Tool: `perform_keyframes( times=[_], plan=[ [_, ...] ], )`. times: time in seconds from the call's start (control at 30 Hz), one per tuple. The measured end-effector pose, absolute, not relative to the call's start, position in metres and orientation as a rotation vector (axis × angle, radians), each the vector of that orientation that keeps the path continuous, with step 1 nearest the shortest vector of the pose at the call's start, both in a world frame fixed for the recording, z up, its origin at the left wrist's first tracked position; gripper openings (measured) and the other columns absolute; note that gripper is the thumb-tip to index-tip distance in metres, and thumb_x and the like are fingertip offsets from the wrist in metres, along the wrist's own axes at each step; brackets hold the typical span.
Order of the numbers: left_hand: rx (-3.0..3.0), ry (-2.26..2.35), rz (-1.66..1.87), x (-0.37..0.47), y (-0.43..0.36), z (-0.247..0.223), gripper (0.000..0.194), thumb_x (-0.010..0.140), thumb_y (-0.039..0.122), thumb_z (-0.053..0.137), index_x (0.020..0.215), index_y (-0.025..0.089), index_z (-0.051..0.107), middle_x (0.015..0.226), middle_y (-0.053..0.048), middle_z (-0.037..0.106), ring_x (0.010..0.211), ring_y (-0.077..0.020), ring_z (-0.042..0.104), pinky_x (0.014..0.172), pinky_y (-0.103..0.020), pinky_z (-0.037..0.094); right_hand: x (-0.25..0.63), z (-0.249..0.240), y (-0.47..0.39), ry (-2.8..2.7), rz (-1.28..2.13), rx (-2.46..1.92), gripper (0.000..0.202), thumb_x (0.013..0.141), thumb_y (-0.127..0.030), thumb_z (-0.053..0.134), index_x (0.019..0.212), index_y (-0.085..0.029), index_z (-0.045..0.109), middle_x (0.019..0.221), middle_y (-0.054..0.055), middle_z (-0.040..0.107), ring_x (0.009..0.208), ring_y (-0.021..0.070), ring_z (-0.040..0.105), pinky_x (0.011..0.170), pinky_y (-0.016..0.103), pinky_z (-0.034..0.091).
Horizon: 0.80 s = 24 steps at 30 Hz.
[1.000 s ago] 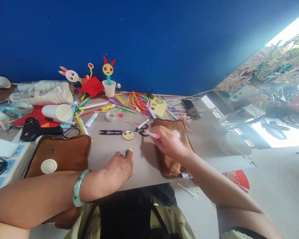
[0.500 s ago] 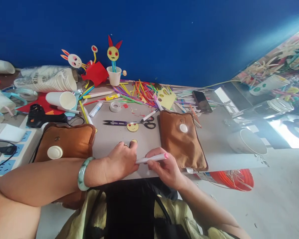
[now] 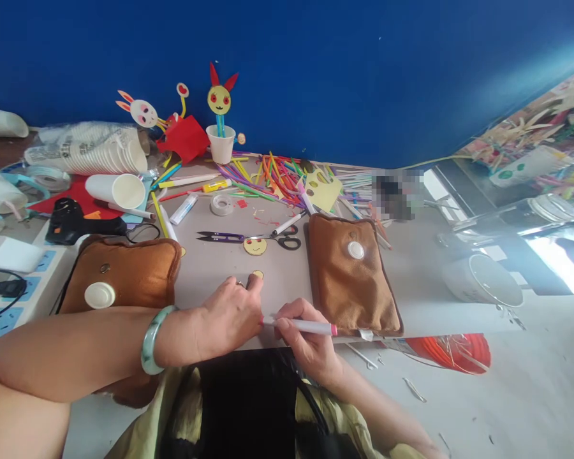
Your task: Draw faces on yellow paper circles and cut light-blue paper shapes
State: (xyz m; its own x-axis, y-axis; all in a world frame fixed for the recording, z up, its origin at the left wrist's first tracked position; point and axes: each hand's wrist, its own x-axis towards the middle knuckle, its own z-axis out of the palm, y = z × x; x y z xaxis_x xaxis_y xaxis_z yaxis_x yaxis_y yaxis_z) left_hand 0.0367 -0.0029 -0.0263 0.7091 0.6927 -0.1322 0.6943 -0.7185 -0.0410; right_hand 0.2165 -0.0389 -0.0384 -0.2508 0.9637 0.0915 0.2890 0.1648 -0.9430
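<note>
At the lower centre of the frame, the right hand (image 3: 310, 341) is closed around a white marker (image 3: 310, 326), whose left end reaches the left hand (image 3: 227, 315); whether that hand grips anything, I cannot tell. Above its fingers, a yellow disc (image 3: 257, 274) shows on the bench (image 3: 205, 266).

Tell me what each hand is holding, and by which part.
The right hand pinches a white marker by its barrel, toward the end nearer the left hand. Whether the left hand holds anything cannot be told.
</note>
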Motion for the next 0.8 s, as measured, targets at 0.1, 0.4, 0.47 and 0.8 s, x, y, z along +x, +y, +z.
perform_keyframes(
  times=[0.1, 0.4, 0.47, 0.8],
  plan=[
    [2.909, 1.179, -0.243, 0.037, -0.003, -0.027, 0.029, 0.091, 0.033, 0.055, 0.093, 0.012, 0.075, 0.125, -0.025, 0.059, 0.06, -0.0163, 0.061, 0.059, -0.032, 0.04, 0.218, -0.048, -0.044, -1.612, 1.147, -1.161, 0.023, 0.096, -0.037, 0.052, 0.079, -0.022, 0.053, 0.065, -0.002, 0.055, 0.055, 0.0123, 0.049, 0.052, 0.027, 0.041],
    [2.973, 1.07, -0.284, 0.033, -0.008, -0.038, 0.034, 0.091, 0.033, 0.055, 0.096, 0.007, 0.076, 0.14, -0.034, 0.048, 0.081, -0.0239, 0.066, 0.061, -0.034, 0.04, 0.234, -0.034, -0.03, -1.262, 1.099, -1.016, 0.021, 0.091, -0.031, 0.052, 0.072, -0.025, 0.047, 0.055, -0.004, 0.047, 0.05, 0.0149, 0.045, 0.049, 0.028, 0.041],
    [2.952, 1.052, -0.309, 0.033, -0.009, -0.038, 0.033, 0.091, 0.033, 0.056, 0.096, 0.009, 0.077, 0.14, -0.033, 0.05, 0.089, -0.0276, 0.065, 0.063, -0.036, 0.042, 0.247, -0.025, -0.024, -1.23, 1.016, -1.045, 0.019, 0.091, -0.031, 0.052, 0.073, -0.026, 0.049, 0.054, -0.003, 0.048, 0.049, 0.0157, 0.046, 0.046, 0.028, 0.04],
    [2.849, 0.948, -0.424, 0.039, -0.004, -0.019, 0.021, 0.084, 0.023, 0.064, 0.096, 0.016, 0.079, 0.116, -0.03, 0.067, 0.127, -0.0451, 0.048, 0.067, -0.04, 0.044, 0.246, -0.023, -0.01, -1.393, 0.883, -1.263, 0.014, 0.091, -0.036, 0.06, 0.088, -0.024, 0.066, 0.066, 0.002, 0.066, 0.055, 0.0168, 0.06, 0.05, 0.029, 0.048]
  ],
)
